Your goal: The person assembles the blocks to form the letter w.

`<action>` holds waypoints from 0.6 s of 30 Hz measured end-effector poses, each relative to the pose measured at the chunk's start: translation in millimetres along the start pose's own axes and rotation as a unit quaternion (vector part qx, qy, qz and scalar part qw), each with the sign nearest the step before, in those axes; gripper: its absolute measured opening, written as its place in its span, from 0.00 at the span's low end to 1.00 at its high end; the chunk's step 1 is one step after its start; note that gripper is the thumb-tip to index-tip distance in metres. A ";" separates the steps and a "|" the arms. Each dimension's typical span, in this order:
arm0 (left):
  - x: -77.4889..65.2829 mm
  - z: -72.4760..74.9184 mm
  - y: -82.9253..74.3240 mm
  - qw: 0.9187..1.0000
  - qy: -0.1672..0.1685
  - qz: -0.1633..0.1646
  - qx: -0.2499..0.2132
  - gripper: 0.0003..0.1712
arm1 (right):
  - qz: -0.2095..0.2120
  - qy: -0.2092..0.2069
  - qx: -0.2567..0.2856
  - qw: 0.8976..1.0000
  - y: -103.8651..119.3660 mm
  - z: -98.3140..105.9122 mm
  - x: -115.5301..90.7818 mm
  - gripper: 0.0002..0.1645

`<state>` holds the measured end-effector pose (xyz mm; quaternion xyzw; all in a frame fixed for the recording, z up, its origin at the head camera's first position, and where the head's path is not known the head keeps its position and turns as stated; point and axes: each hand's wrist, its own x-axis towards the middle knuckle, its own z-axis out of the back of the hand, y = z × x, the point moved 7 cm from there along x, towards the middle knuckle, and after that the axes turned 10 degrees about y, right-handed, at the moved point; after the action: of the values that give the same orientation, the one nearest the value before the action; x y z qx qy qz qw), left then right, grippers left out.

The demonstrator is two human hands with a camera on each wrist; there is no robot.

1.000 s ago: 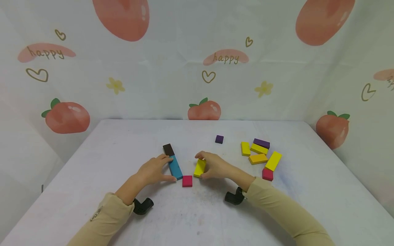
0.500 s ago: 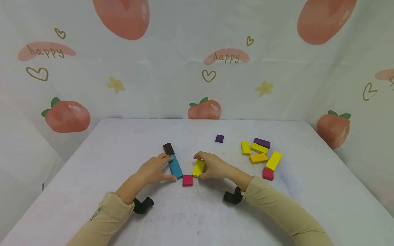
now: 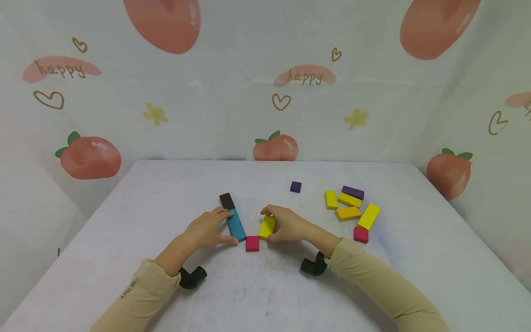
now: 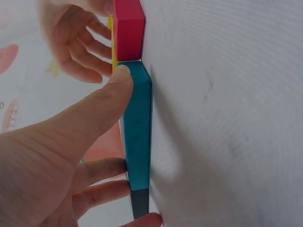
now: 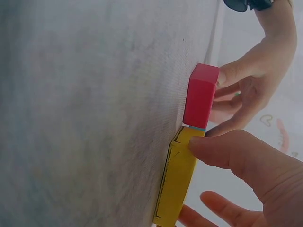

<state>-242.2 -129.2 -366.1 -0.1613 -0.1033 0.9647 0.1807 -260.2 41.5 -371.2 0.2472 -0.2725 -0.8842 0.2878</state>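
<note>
A blue block (image 3: pixel 237 227) lies slanted on the table, its far end against a dark brown block (image 3: pixel 227 201). My left hand (image 3: pixel 206 230) holds the blue block, thumb at the near end and fingers along the side and far part, as the left wrist view shows. At the near end of the blue block a red block (image 3: pixel 252 243) meets its corner. On the other side, my right hand (image 3: pixel 290 225) grips a yellow block (image 3: pixel 267 227) lengthwise between thumb and fingers. That yellow block's near corner touches the red block (image 5: pixel 201 97).
To the right lie several loose blocks: a long yellow one (image 3: pixel 368 216), an orange-yellow one (image 3: pixel 348 214), a purple one (image 3: pixel 353 192) and another red one (image 3: pixel 361 234). A small purple block (image 3: pixel 296 187) sits farther back. Patterned cloth (image 3: pixel 215 115) hangs behind the table.
My right hand has slid the yellow block slightly left, closing the small gap to the red block. In the last half second hardly anything moved; my left hand stayed on the blue block.
</note>
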 end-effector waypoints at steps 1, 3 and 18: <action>0.0 0.0 0.0 1.000 0.000 0.000 0.000 0.45 | -0.001 0.000 0.001 1.000 -0.1 0.0 0.0 0.36; 0.2 -0.1 0.0 1.000 0.001 0.000 -0.001 0.45 | -0.002 0.000 0.002 1.000 -0.4 -0.1 0.1 0.36; -1.2 -0.4 -0.8 1.000 -0.006 -0.010 -0.003 0.45 | 0.032 -0.036 -0.018 0.999 -20.0 27.9 -24.6 0.29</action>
<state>-240.8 -129.0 -366.0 -0.1552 -0.1090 0.9635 0.1889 -266.8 80.5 -356.4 0.2011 -0.2744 -0.8878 0.3101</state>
